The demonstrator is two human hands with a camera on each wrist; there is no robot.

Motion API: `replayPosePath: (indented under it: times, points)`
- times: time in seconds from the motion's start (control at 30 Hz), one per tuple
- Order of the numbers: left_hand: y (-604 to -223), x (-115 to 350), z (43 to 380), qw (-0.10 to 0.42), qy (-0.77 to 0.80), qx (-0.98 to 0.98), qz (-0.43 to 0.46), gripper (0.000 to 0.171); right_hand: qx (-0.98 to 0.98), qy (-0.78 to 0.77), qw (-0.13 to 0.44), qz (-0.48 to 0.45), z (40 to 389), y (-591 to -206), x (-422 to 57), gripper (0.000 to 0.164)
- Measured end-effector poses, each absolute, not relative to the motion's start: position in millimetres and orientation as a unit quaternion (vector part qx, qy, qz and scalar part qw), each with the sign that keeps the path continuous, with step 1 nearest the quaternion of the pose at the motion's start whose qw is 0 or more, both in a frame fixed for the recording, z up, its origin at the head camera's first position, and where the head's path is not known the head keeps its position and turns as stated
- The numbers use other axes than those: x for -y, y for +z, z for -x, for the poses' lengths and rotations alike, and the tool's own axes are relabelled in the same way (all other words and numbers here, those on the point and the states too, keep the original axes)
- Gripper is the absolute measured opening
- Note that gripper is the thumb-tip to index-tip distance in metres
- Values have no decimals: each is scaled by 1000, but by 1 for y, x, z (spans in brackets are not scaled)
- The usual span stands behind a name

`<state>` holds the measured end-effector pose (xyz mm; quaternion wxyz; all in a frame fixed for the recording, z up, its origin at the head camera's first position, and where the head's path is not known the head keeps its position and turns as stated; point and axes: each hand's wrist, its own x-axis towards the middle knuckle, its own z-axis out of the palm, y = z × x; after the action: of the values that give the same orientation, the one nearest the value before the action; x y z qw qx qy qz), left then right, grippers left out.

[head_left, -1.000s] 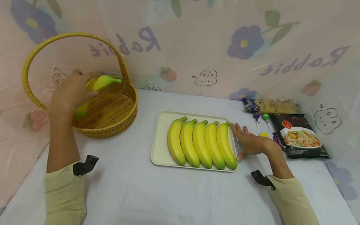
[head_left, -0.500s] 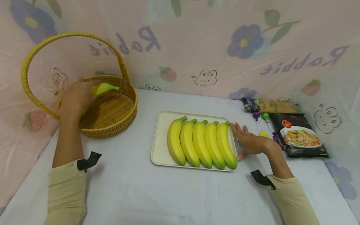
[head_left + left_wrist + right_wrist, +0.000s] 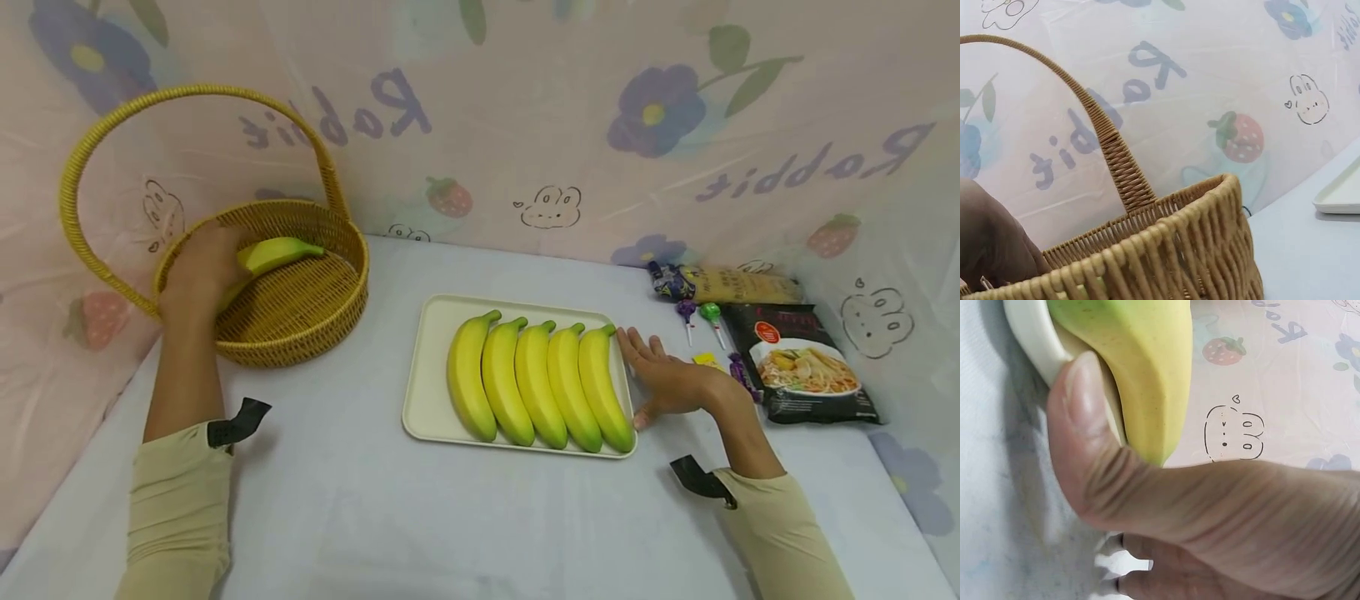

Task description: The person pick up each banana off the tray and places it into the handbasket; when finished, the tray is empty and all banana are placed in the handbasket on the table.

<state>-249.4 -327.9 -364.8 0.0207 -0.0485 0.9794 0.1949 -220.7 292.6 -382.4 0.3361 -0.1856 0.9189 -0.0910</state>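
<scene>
In the head view's upper left, the left hand (image 3: 197, 271) grips a banana (image 3: 276, 253) inside the basket (image 3: 292, 337); the left wrist view mostly hides that fruit behind woven wicker. The right wrist view shows closely the right hand (image 3: 671, 383) with its thumb against the tray (image 3: 429, 375), its fingers extended and grasping nothing. The gripped banana slants from lower left to upper right, stem pointing right.

Golden-tan basket (image 3: 303, 343), banana (image 3: 276, 252) apparently yellow-green
</scene>
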Motion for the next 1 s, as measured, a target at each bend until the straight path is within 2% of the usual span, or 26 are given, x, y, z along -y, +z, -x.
replayPosePath:
  times: [0.53,0.83,0.9,1.0]
  points:
    - [-365,332,251,30,196,-978,61,38,-918,-100,339,181,218,-377,-289,145]
    - [-363,328,247,26,195,-980,44,38,-918,-99,339,179,217,-379,-289,146]
    - [-362,327,246,27,199,-978,52,41,-918,-100,340,180,218,-379,-289,146]
    - [-361,327,245,41,203,-976,66,58,-918,-100,340,180,218,-378,-289,146]
